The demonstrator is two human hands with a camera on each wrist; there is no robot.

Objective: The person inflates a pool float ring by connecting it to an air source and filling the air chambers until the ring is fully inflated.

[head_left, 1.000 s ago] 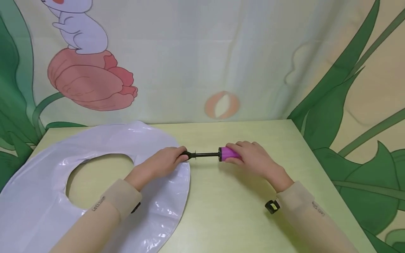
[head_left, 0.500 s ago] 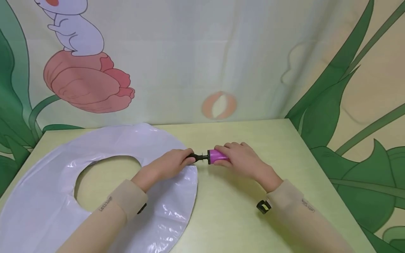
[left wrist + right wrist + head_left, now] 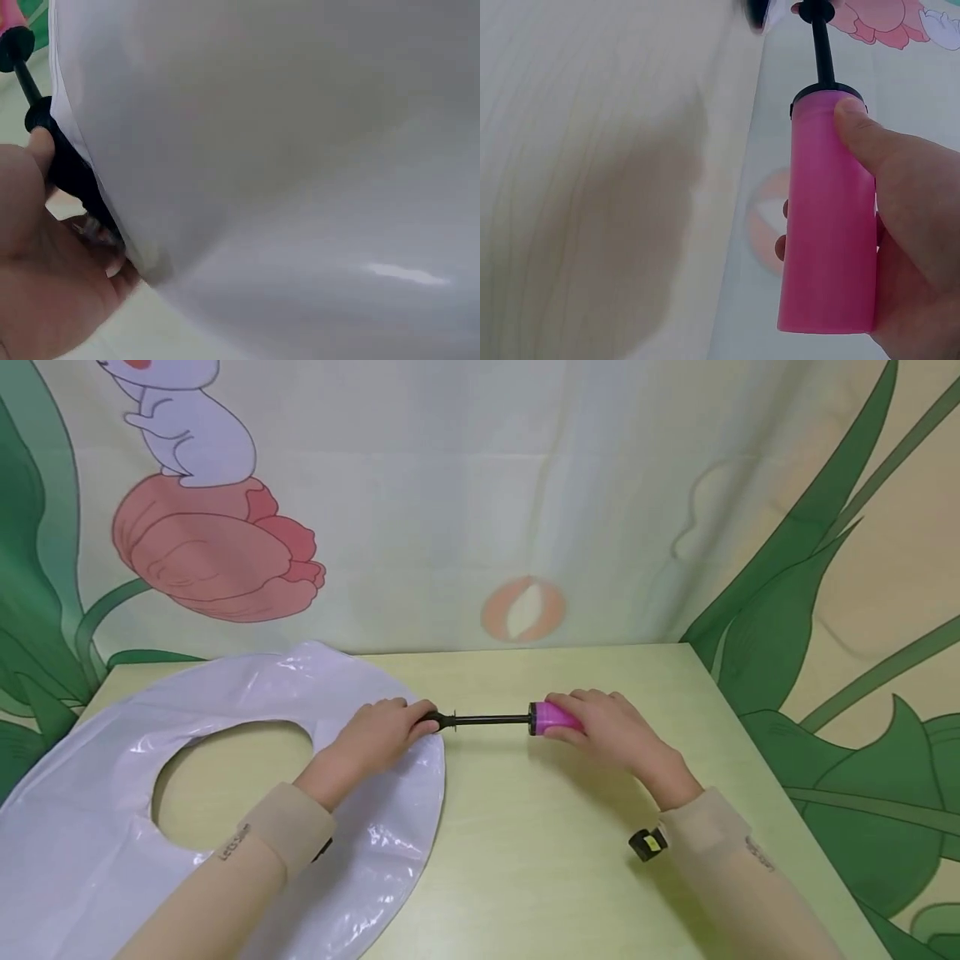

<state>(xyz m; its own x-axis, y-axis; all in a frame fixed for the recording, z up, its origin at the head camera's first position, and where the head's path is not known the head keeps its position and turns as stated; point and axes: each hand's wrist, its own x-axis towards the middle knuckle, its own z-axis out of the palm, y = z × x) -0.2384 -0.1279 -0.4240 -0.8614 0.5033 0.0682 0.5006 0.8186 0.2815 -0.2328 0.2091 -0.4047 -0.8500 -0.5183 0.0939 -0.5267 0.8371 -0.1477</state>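
In the head view my right hand grips the purple-pink barrel of a hand air pump. The right wrist view shows this pink barrel upright in that hand, thumb near its black collar. My left hand holds the pump's black handle at the other end. Between the hands the black rod is drawn well out. A glossy white inflatable ring lies beneath my left hand and fills most of the left wrist view. Whatever joins the handle to the ring is hidden by my fingers.
The ring covers the left side of a pale yellow-green table and its round hole shows the tabletop. A printed curtain hangs right behind the back edge. Leaf-patterned cloth borders the right edge.
The pump's rod was partly out, then nearly pushed in half a second ago as the hands came together. Now the hands are farther apart and the rod is long again.
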